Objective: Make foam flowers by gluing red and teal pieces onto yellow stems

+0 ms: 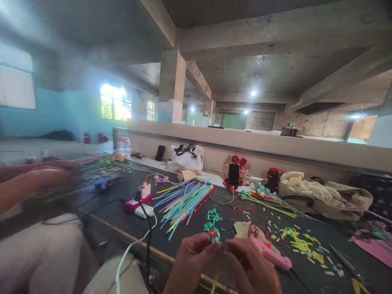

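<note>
Item: a small red-and-teal bead flower (214,235) on a thin yellow stem, being held up just in front of the pink glue gun (271,256), with the left hand (191,261) pinching its fingertips together under the bloom and the right hand (252,265) closing its fingers on the same piece from the other side. It is looking very light, soft and easily crushed, so the stem just under the head is seeming the safer place to grip. Beyond the glue gun a fan of coloured straws (183,202) is lying on the dark table (122,212), and a co-worker's blurred arm (30,183) is reaching in far to its left.
</note>
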Tool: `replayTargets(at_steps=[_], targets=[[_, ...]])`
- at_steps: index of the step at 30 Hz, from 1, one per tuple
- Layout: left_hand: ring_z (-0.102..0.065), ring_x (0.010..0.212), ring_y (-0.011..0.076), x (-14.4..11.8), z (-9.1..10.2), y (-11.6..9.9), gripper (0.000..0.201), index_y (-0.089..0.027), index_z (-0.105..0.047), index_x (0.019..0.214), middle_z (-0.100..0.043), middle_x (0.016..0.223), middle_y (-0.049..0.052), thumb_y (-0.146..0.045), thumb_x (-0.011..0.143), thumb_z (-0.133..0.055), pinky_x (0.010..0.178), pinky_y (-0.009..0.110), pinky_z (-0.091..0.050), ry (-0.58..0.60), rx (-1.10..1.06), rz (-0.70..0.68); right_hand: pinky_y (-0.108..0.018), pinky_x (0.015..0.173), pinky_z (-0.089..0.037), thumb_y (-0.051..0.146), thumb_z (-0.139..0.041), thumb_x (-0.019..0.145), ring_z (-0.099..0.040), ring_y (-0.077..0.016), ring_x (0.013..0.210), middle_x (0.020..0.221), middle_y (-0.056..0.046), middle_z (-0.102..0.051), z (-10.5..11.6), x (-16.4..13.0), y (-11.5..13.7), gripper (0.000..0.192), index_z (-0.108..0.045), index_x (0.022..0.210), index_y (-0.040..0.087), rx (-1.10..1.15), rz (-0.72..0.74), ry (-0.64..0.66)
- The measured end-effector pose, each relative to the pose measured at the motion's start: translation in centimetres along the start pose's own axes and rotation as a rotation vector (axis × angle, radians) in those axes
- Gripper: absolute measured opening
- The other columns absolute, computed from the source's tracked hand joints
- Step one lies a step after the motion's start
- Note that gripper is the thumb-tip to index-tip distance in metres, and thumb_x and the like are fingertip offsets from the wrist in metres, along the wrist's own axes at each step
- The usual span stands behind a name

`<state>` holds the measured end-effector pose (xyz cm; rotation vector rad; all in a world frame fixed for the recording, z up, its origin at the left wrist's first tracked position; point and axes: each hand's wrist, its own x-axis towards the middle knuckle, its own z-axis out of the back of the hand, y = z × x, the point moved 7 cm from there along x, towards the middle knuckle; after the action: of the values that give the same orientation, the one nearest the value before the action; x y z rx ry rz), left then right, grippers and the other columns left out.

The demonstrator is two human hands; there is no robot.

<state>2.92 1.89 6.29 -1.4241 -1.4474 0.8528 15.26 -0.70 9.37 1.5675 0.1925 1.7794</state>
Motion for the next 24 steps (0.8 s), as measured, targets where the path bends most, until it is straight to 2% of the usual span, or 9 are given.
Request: replayTargets(at_steps=[3, 6, 13, 19, 24], targets=[[-0.04, 0.056, 0.0109, 0.0, -0.4, -0.4, 0.02, -0.013, -0.065, 0.059, -0.048, 0.054, -0.002, -0.033, 0.058, -0.067, 0.056, 0.021, -0.034, 0.082, 0.089, -0.075, -0.016, 0.047, -0.043, 0.028, -0.056, 0.071, -0.058, -0.0116, 0.057, 0.067, 0.0, -0.063, -0.3, 0.1, 0.0, 0.011, -0.062, 0.078, 0.022, 0.068, -0.02, 0.008], [-0.038, 0.057, 0.0109, 0.0, -0.2, -0.3, 0.018, -0.015, -0.065, 0.06, -0.045, 0.057, -0.003, -0.033, 0.061, -0.065, 0.055, 0.021, -0.033, 0.107, 0.197, -0.143, -0.017, 0.047, -0.042, 0.026, -0.056, 0.07, -0.056, -0.011, 0.055, 0.066, 0.0, -0.061, -0.6, -0.1, -0.1, 0.009, -0.062, 0.076, 0.021, 0.094, -0.03, 0.028], [-0.045, 0.061, 0.0136, -0.3, 0.2, -0.4, 0.018, -0.016, -0.065, 0.063, -0.052, 0.062, 0.0, -0.034, 0.064, -0.062, 0.057, 0.022, -0.037, 0.113, 0.383, -0.232, -0.017, 0.047, -0.04, 0.025, -0.058, 0.071, -0.053, -0.0093, 0.052, 0.065, 0.0, -0.059, -0.5, -0.2, 0.3, 0.007, -0.062, 0.075, 0.02, 0.09, 0.031, 0.014], [-0.05, 0.063, 0.0163, -0.7, 0.1, -1.6, 0.015, -0.018, -0.065, 0.057, -0.055, 0.062, 0.004, -0.028, 0.067, -0.06, 0.059, 0.023, -0.038, 0.05, 0.557, -0.344, -0.016, 0.045, -0.043, 0.028, -0.058, 0.07, -0.056, -0.0095, 0.052, 0.072, -0.002, -0.06, -0.8, -0.9, -0.5, 0.013, -0.061, 0.081, 0.021, 0.11, -0.009, 0.032], [-0.053, 0.068, 0.0186, -1.1, 0.0, -2.3, 0.009, -0.02, -0.067, 0.063, -0.06, 0.065, 0.006, -0.022, 0.068, -0.06, 0.064, 0.025, -0.039, 0.068, 0.684, -0.477, -0.015, 0.047, -0.044, 0.03, -0.055, 0.072, -0.057, -0.0112, 0.057, 0.071, -0.003, -0.062, 0.6, -1.5, -1.3, 0.014, -0.062, 0.079, 0.02, 0.098, -0.056, -0.018]])
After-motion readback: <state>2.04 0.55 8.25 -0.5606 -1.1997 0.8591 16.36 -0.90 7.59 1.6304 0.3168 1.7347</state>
